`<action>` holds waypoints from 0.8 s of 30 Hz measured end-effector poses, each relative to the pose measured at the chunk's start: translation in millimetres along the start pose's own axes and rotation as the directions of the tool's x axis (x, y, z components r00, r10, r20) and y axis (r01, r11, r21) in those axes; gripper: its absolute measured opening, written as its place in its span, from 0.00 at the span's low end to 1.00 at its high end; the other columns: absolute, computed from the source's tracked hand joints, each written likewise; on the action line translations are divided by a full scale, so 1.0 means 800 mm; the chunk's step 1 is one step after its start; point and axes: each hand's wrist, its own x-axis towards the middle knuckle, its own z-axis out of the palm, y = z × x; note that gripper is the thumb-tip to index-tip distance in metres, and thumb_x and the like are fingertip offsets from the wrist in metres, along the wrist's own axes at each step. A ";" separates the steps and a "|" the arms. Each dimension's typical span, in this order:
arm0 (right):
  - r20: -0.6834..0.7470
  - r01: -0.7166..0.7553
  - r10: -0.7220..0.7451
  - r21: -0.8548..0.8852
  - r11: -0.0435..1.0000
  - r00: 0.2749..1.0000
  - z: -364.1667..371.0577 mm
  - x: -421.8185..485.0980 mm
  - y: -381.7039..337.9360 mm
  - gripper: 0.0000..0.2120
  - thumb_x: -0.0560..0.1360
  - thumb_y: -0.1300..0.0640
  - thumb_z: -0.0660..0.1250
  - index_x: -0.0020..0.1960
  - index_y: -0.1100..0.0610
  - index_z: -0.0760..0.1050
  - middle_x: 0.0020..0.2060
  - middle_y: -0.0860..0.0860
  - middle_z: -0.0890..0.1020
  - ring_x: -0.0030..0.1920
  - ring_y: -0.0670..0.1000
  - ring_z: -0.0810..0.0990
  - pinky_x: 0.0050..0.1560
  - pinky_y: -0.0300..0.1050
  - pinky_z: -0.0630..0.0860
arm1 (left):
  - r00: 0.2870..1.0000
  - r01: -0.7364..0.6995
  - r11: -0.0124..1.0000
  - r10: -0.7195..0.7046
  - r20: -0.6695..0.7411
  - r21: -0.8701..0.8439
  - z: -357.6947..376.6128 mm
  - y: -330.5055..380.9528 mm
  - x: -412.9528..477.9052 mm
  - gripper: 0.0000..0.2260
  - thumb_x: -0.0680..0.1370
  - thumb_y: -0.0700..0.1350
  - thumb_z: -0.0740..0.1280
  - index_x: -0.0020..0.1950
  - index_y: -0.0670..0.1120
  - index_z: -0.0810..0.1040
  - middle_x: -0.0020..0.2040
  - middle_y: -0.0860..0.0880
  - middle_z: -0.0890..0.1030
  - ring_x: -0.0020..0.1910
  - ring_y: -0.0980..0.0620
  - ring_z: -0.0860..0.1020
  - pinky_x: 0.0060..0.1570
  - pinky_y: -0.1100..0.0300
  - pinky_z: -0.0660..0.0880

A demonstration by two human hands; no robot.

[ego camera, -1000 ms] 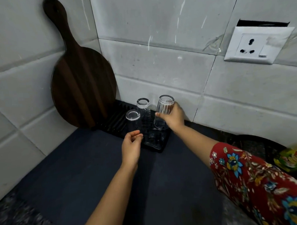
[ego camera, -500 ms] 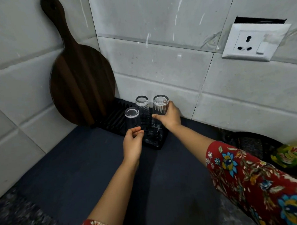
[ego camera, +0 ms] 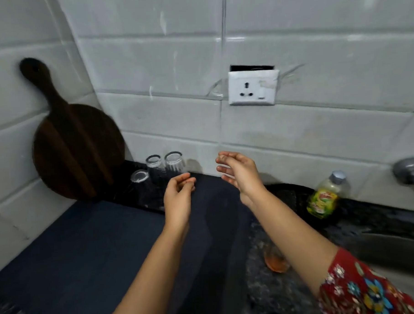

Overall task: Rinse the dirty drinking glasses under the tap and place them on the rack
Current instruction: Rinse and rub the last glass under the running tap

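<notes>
Three clear drinking glasses stand upside down on the black rack in the corner: a tall glass at the right, a second glass beside it, and a short glass in front. My left hand hovers just right of the rack with fingers loosely curled and holds nothing. My right hand is raised further right, away from the glasses, its fingers relaxed and empty. The tap shows at the right edge.
A dark wooden paddle board leans in the wall corner behind the rack. A wall socket sits above. A green-labelled bottle stands by the wall near the sink. An orange scrap lies on the dark counter.
My right hand let go of the tall glass, which now stands on the rack, and drew back to the right. My left hand pulled away too. The view swung right and up.
</notes>
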 end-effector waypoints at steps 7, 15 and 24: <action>-0.049 -0.015 0.012 -0.059 0.998 0.999 -0.154 -0.082 -0.023 0.05 0.78 0.59 0.63 0.48 0.53 0.77 0.39 0.46 0.82 0.38 0.45 0.79 0.39 0.37 0.72 | 0.990 -0.054 0.995 0.042 0.132 0.082 0.098 -0.021 -0.120 0.06 0.79 0.42 0.66 0.55 0.48 0.77 0.54 0.49 0.81 0.53 0.53 0.79 0.49 0.63 0.72; 0.004 -0.061 0.064 -0.228 0.972 0.998 -0.271 -0.157 0.003 0.06 0.77 0.62 0.63 0.47 0.53 0.76 0.40 0.48 0.82 0.37 0.45 0.77 0.37 0.37 0.70 | 0.976 -0.124 0.849 0.010 0.220 0.514 0.151 -0.091 -0.198 0.35 0.69 0.48 0.77 0.71 0.49 0.64 0.66 0.51 0.70 0.66 0.53 0.69 0.65 0.54 0.69; 0.061 -0.155 0.187 -0.343 0.927 0.980 -0.331 -0.205 0.030 0.05 0.78 0.59 0.62 0.49 0.54 0.77 0.42 0.48 0.82 0.40 0.46 0.78 0.39 0.38 0.70 | 0.997 -0.068 0.838 0.041 0.061 0.541 0.169 -0.128 -0.217 0.35 0.69 0.45 0.77 0.71 0.48 0.62 0.66 0.48 0.74 0.62 0.46 0.75 0.56 0.53 0.72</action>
